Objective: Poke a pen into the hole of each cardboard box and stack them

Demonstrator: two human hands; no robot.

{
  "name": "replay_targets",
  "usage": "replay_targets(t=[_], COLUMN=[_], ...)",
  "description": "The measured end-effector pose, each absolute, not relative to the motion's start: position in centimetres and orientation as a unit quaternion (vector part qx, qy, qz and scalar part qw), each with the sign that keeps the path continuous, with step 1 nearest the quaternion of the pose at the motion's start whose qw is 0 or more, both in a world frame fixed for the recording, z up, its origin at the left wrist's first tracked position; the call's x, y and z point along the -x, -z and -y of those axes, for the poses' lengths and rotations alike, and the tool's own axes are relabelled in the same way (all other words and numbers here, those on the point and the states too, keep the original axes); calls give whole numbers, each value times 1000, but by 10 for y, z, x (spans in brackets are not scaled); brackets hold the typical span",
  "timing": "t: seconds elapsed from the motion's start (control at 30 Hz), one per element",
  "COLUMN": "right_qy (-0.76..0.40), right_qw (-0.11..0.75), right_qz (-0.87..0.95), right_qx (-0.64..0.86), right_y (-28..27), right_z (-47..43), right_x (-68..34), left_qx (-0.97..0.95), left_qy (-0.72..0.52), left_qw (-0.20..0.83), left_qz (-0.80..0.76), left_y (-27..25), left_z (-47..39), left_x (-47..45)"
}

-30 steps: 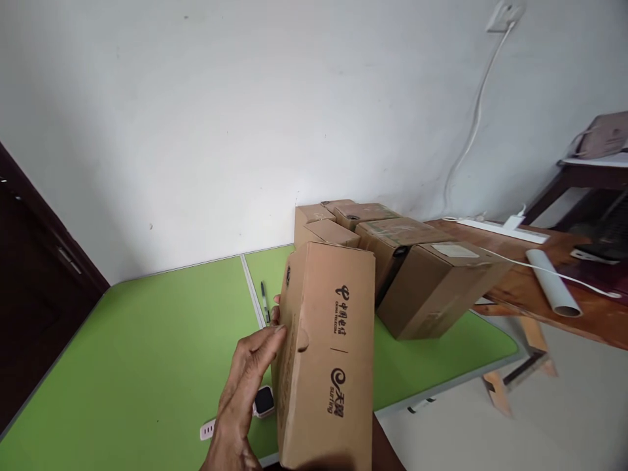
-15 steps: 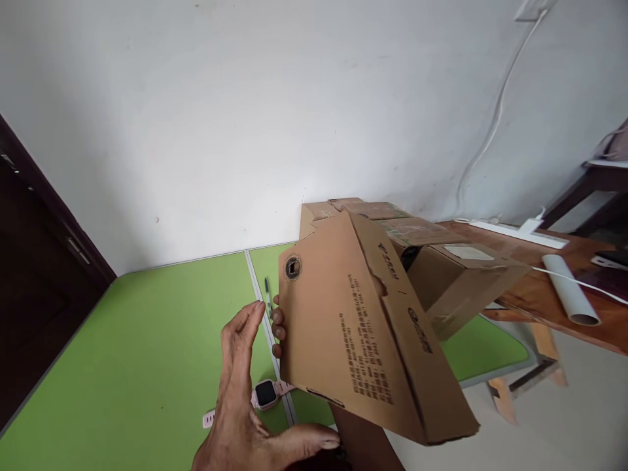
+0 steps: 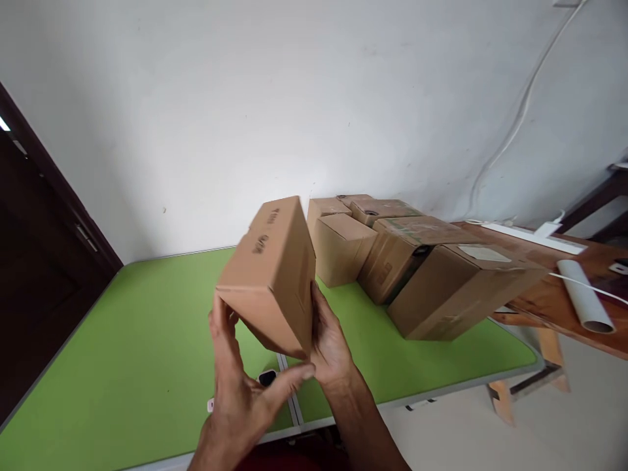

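Note:
A brown cardboard box (image 3: 267,261) with black print is held tilted in the air above the green table (image 3: 142,340). My right hand (image 3: 330,337) grips its right side, fingers partly hidden behind it. My left hand (image 3: 240,386) spans the near lower end, fingertips at the left edge and thumb by the lower right corner. Below lies a watch (image 3: 267,377) with a dark screen, mostly covered by my left hand and the box.
Several cardboard boxes (image 3: 343,245) stand together at the right, by the wall. Beyond them, a wooden bench (image 3: 534,307) carries a white tube (image 3: 585,297) and a power strip (image 3: 534,237). A dark door (image 3: 44,242) is at the left.
The box has swung left and turned, so its printed narrow side now faces up. My left hand has come onto it. The grouped boxes behind are now uncovered; the pen is hidden.

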State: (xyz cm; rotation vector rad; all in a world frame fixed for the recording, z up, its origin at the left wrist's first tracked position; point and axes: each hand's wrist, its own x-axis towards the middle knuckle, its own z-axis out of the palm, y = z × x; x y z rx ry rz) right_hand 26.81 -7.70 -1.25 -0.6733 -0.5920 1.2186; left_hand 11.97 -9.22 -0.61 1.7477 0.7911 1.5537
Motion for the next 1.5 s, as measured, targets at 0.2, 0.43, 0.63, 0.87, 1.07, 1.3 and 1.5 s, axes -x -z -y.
replay_targets(t=[0.2,0.43,0.63,0.87,1.07,1.3,1.5], right_qy=[-549,-496,-420,-365,-60,-14,-84], right_qw=[740,747,741,702,635,438,444], right_qz=[203,311,358,412,547,721,703], right_qx=[330,316,382,452,542,537,548], right_y=[-5,-8,-10,-2,-13,-47,-61], right_z=[83,84,88,88,89,102,102], right_x=[-264,-277,-287,-278,-304,-342,-347], left_qx=[-580,-421,-203,-48,-111,-223,-311], left_qy=[-636,-634,-559,-447,-432,-410,-366], left_qw=[416,580,757,866,859,838,831], left_qz=[-293,-291,-269,-218,-250,-284,-282], left_y=[-31,-24,-7,6,17,29,25], left_z=[60,29,28,37,43,39,38], left_x=[-107,-90,-90,-100,-91,-72,-70])
